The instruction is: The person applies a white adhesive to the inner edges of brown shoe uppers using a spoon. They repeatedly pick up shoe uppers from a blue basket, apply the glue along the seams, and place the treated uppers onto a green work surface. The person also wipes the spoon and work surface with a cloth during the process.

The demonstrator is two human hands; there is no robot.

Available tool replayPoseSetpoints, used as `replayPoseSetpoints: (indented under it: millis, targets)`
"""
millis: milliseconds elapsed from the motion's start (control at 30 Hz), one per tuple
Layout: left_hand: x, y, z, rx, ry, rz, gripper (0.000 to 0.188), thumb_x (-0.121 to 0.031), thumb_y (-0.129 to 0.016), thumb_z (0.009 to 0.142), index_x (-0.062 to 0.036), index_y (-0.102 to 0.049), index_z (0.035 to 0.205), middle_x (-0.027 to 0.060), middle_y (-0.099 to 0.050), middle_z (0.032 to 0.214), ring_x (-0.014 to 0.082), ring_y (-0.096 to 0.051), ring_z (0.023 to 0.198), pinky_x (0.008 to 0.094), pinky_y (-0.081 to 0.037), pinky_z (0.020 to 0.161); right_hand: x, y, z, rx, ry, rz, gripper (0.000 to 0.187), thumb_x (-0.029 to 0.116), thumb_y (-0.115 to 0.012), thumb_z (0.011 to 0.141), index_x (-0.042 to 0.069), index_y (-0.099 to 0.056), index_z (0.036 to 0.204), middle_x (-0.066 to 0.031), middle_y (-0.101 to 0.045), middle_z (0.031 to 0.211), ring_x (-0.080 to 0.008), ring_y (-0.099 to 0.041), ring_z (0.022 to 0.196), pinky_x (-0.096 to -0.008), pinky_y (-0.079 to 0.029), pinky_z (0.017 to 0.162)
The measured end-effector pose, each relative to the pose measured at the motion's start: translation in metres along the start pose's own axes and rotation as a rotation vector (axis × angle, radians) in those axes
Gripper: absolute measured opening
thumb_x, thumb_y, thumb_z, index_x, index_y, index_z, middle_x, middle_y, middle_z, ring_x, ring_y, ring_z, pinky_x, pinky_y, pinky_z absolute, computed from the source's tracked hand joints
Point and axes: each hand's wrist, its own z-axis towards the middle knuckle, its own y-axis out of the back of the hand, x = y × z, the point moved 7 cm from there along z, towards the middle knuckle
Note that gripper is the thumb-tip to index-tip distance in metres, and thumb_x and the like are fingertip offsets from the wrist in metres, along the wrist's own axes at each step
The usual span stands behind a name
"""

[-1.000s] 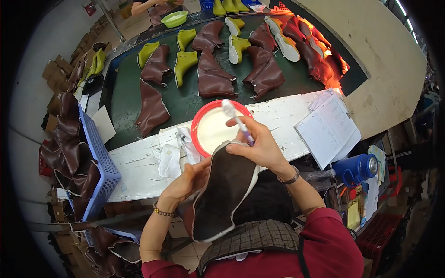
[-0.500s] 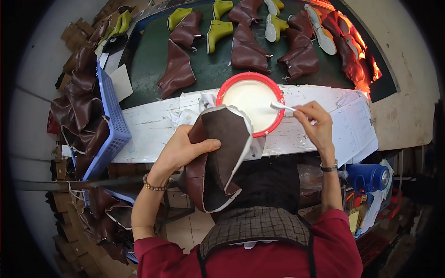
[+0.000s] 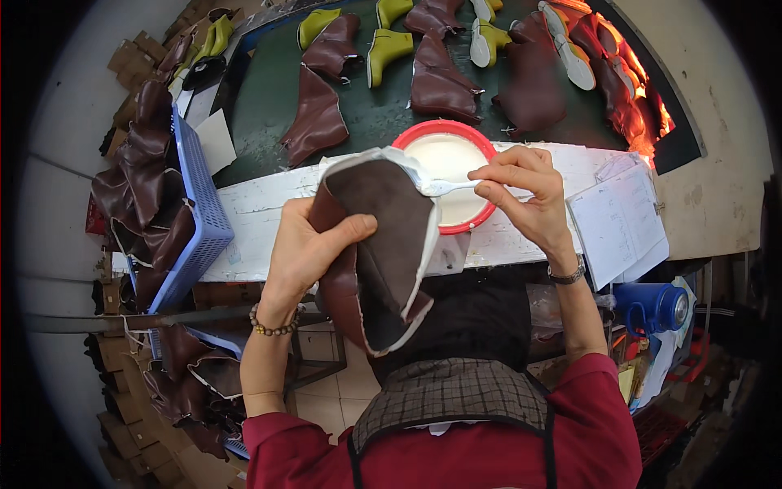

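Observation:
My left hand (image 3: 303, 248) is closed round a brown leather boot upper (image 3: 383, 216), thumb on its dark inner lining. The upper is held up in front of my body, with a white coated edge along its rim. In my right hand (image 3: 529, 200) is a small white toothbrush-like brush (image 3: 458, 186), pinched between thumb and fingers. Its head meets the upper's edge at the right side, where white paste shows. Behind them stands a red-rimmed bowl (image 3: 442, 128) of creamy white liquid, partly covered by the upper and the brush.
Beyond the white work board (image 3: 269, 208), a green belt (image 3: 252, 122) carries several brown uppers and yellow-green boots (image 3: 389, 54); orange light glows at its right end. A blue crate (image 3: 199, 187) of uppers stands left. Papers (image 3: 623, 216) and a blue flask (image 3: 648, 306) are right.
The brush has moved left from over the bowl onto the upper's edge. My left hand has brought the upper slightly up and left. Items on the belt have shifted slightly right.

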Motion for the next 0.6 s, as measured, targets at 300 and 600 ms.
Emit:
replayPoseSetpoints:
  millis: [300, 600]
  targets:
    - [-0.001, 0.035, 0.003, -0.374, -0.191, 0.036, 0.020, -0.014, -0.080, 0.089, 0.0044, -0.074, 0.095, 0.0037, -0.073, 0.085, 0.0082, -0.063, 0.073, 0.0244, -0.050, 0.067, 0.017, -0.031, -0.012, 0.048, -0.066, 0.111, 0.013, 0.015, -0.082, 0.085, 0.012, -0.081, 0.097, 0.0007, -0.069, 0.087, -0.0137, -0.062, 0.081, -0.0324, -0.039, 0.082]
    - [0.068, 0.117, 0.031, -0.535, -0.226, 0.278, 0.056, -0.023, -0.085, 0.085, 0.0052, -0.063, 0.128, 0.0121, -0.073, 0.113, 0.0162, -0.068, 0.098, 0.0306, -0.054, 0.085, -0.060, 0.003, -0.036, 0.089, -0.343, -0.394, 0.015, 0.024, -0.082, 0.083, 0.012, -0.081, 0.091, -0.0019, -0.068, 0.081, -0.0226, -0.067, 0.073, -0.0366, -0.049, 0.062]
